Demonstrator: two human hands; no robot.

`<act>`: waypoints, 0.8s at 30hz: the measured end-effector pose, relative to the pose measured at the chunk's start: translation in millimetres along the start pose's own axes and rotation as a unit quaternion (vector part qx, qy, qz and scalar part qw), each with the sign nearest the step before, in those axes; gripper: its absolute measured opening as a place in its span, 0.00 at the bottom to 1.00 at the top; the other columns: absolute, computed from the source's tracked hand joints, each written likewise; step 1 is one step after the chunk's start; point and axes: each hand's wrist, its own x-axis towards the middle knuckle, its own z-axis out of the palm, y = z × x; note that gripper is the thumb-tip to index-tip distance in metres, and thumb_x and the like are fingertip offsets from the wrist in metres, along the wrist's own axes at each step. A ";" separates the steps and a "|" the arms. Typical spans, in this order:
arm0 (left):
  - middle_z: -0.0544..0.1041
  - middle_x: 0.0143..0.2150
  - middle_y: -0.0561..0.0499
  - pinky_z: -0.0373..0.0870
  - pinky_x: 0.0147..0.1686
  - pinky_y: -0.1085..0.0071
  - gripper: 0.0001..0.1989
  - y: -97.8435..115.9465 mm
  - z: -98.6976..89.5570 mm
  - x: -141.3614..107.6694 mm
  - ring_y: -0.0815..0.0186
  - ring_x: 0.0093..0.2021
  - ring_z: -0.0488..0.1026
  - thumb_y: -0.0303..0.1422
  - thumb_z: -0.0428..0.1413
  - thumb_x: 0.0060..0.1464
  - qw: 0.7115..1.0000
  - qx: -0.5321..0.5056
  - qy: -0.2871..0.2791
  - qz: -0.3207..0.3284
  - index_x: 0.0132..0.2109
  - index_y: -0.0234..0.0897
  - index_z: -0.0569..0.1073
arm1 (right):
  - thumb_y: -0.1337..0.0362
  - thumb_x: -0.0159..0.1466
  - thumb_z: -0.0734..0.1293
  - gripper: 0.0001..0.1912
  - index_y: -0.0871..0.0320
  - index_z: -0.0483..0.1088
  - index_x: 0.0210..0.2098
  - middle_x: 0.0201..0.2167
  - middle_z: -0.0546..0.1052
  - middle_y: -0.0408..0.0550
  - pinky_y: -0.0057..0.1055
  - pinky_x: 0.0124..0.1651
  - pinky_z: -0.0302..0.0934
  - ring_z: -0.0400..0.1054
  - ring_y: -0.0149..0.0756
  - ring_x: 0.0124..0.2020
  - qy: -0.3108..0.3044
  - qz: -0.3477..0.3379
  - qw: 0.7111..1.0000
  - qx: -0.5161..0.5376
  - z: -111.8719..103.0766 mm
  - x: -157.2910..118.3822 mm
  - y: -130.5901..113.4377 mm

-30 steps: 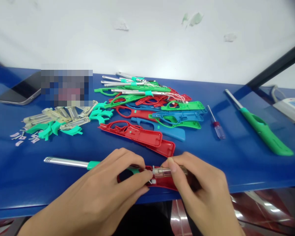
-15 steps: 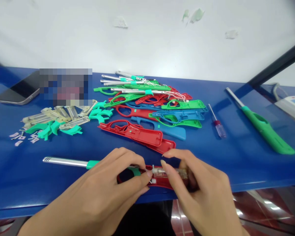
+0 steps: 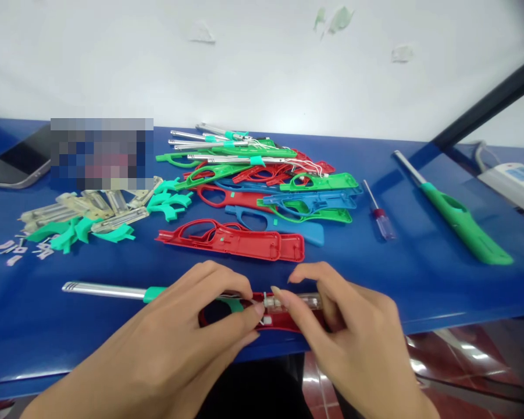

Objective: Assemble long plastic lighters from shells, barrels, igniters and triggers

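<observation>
One red casing (image 3: 283, 322) was gripped by the left hand (image 3: 170, 331), a clear tank (image 3: 309, 300) by the right hand (image 3: 357, 320); a blue label (image 3: 521, 173) looked blurred.

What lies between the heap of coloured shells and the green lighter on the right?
A screwdriver lies there on the blue table, seen in the head view.

Blue table (image 3: 419, 279) (rather shiny) | green lighter (image 3: 475, 235) | screwdriver (image 3: 382, 223) | phone (image 3: 21, 156)
</observation>
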 end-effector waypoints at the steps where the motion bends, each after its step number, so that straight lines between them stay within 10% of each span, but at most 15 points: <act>1: 0.71 0.56 0.45 0.72 0.52 0.71 0.18 -0.1 0.2 -0.2 0.65 0.54 0.70 0.18 0.52 0.72 1.000 -0.001 0.000 -0.001 0.60 0.39 0.76 | 0.49 0.77 0.66 0.15 0.52 0.74 0.41 0.16 0.60 0.31 0.27 0.22 0.53 0.52 0.27 0.14 0.002 0.009 1.000 0.004 0.9 -0.9 -0.1; 19: 0.74 0.55 0.45 0.75 0.54 0.70 0.18 -0.2 -0.5 1.3 0.63 0.54 0.73 0.19 0.52 0.72 1.000 0.002 0.010 -0.001 0.60 0.40 0.76 | 0.64 0.75 0.70 0.25 0.54 0.63 0.22 0.17 0.65 0.36 0.33 0.26 0.51 0.56 0.26 0.19 0.026 -0.093 0.995 -0.027 3.3 -1.8 -1.1; 24: 0.75 0.54 0.45 0.76 0.53 0.69 0.17 0.8 -2.2 3.0 0.63 0.54 0.74 0.19 0.52 0.72 1.000 0.000 0.005 -0.003 0.58 0.40 0.77 | 0.62 0.78 0.67 0.11 0.53 0.75 0.38 0.22 0.76 0.34 0.31 0.31 0.60 0.69 0.27 0.21 -0.008 -0.060 0.998 0.003 2.9 -3.5 -3.5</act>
